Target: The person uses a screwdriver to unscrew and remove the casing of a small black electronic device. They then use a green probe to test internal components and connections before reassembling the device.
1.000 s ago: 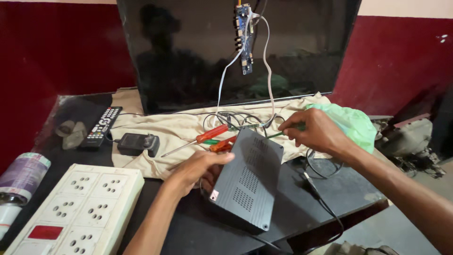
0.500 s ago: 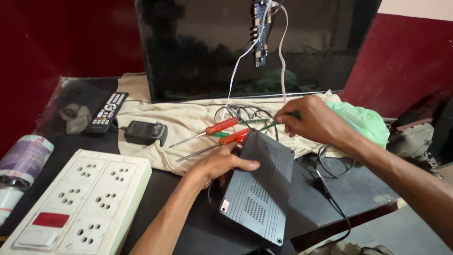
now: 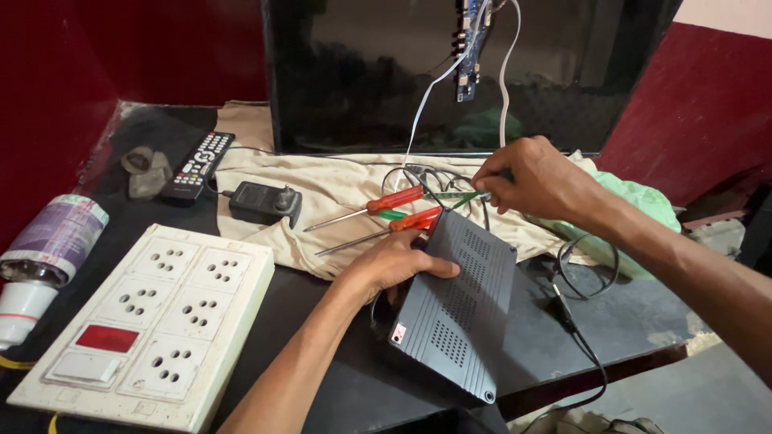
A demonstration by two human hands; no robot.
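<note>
Big dark flat screen point(image 3: 362, 80) stands at the back of the table point(image 3: 563, 337), w/ a small circuit board point(image 3: 469, 48) and white cables hanging on its front. Beige cloth point(image 3: 338, 201) spread under/in front of it. White multi-socket board point(image 3: 153, 313) w/ a red switch lies front left. Grey vented box point(image 3: 462, 309) sits mid-table, tilted up on one edge, lower corner toward the camera. Left hand point(image 3: 394, 261) rests on the box's upper left edge, fingers curled loosely over it, steadying it. Right hand point(image 3: 531, 178) is just behind the box's top end, fingers pinched narrow on a thin green-handled tool point(image 3: 462, 195); its tip is hidden by the hand, can't tell what it touches. Green cloth point(image 3: 635, 209) bunched under the right wrist. Spray can point(image 3: 44, 257) w/ white cap lies far left. Black remote point(image 3: 197, 165) back left, black power adapter point(image 3: 264, 202) on the beige cloth near it. Two red-handled screwdrivers point(image 3: 386, 209) lie on the cloth betw. adapter and box, just beside the left hand. Black cable point(image 3: 579, 265) loops on the table right of the box.
</note>
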